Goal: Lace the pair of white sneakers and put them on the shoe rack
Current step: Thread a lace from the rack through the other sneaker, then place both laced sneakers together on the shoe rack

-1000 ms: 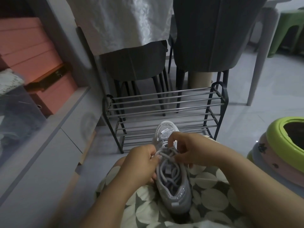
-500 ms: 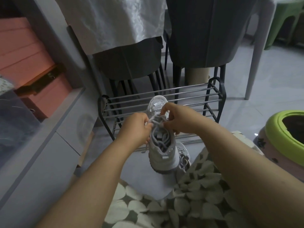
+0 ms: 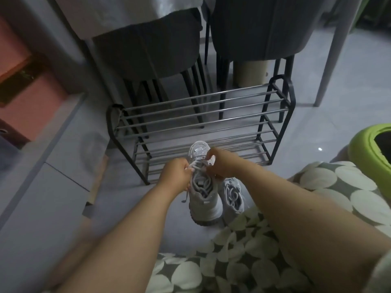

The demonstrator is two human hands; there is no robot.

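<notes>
Both hands, left hand (image 3: 176, 173) and right hand (image 3: 222, 163), pinch the laces (image 3: 197, 166) of a sneaker (image 3: 201, 193) held over grey floor (image 3: 330, 115) before the shoe rack (image 3: 198, 132), second sneaker (image 3: 232, 195) beside it

The sneaker (image 3: 201, 193) I hold is white and pale grey, with a dark grey sole and white laces (image 3: 197, 166). The other sneaker (image 3: 232, 195), on the floor just beside it, has the same white and grey colours. The shoe rack (image 3: 198, 125) has black ends and shiny silver bars. My clothes (image 3: 243, 250) are grey-green with big cream spots all over. The floor (image 3: 338, 102) is pale grey. The chairs (image 3: 264, 28) behind the rack are dark grey with black legs. The boxes (image 3: 31, 92) at the left edge are pink. A bright green ring (image 3: 359, 144) shows at the right edge.
</notes>
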